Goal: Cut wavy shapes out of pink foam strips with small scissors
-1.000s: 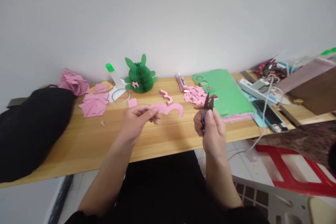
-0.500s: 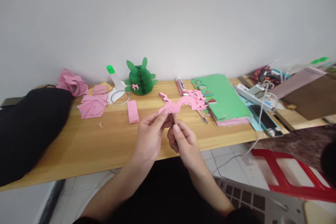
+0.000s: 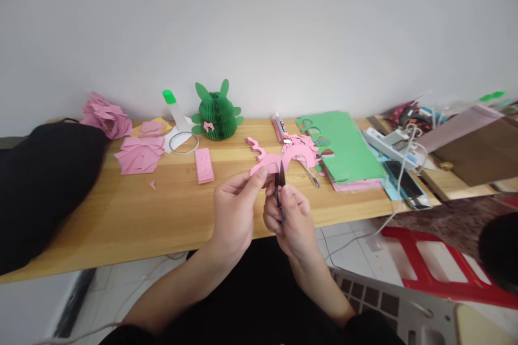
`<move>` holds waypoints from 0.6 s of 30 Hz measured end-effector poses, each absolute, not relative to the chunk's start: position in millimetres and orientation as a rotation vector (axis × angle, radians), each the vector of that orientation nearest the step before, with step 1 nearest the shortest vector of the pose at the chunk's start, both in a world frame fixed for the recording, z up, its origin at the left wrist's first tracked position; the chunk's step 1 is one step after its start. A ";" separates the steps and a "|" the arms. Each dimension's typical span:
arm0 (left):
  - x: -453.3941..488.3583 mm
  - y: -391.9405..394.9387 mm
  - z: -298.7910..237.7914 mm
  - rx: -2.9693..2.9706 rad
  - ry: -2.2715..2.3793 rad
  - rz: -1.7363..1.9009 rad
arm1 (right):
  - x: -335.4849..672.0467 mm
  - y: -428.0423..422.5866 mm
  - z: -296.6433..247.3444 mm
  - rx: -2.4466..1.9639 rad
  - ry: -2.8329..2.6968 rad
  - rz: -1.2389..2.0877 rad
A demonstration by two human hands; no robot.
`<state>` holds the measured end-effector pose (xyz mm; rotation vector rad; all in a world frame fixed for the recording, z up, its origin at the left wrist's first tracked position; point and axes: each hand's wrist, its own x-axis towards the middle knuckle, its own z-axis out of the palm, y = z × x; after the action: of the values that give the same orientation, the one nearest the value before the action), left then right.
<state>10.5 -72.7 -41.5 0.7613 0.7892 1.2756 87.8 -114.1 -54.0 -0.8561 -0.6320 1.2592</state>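
My left hand [image 3: 237, 210] pinches a pink curved paper cutout [image 3: 283, 159] above the front part of the wooden table [image 3: 170, 210]. Right beside it, my right hand [image 3: 293, 218] is closed round a small pair of dark scissors [image 3: 279, 186], whose blades point up into the pink paper. Both hands are close together near the table's middle.
Pink paper scraps [image 3: 301, 145] and a green paper sheet [image 3: 343, 143] lie to the right. A green paper ball [image 3: 216, 113], glue bottle [image 3: 174, 110], tape ring [image 3: 184, 142] and pink stacks [image 3: 137, 153] sit behind. A black bag [image 3: 36, 183] is left; a power strip, cables and phone [image 3: 404, 175] are right.
My hands, apart a second ago, have come together. The left hand lifted the pink cutout off the table, and the scissors in my right hand now meet the paper.
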 end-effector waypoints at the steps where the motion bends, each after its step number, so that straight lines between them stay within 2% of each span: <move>1: 10.3 -72.4 -42.0 0.762 0.786 1.278 | 87.8 -114.0 -54.1 -0.856 -0.634 1.260; 18: 7.2 -74.5 -40.9 0.752 0.770 1.279 | 85.5 -114.9 -51.8 -0.881 -0.645 1.261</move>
<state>7.2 -74.5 -40.9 0.7516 0.7696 1.2794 85.5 -114.9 -51.8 -0.8806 -0.6446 1.2613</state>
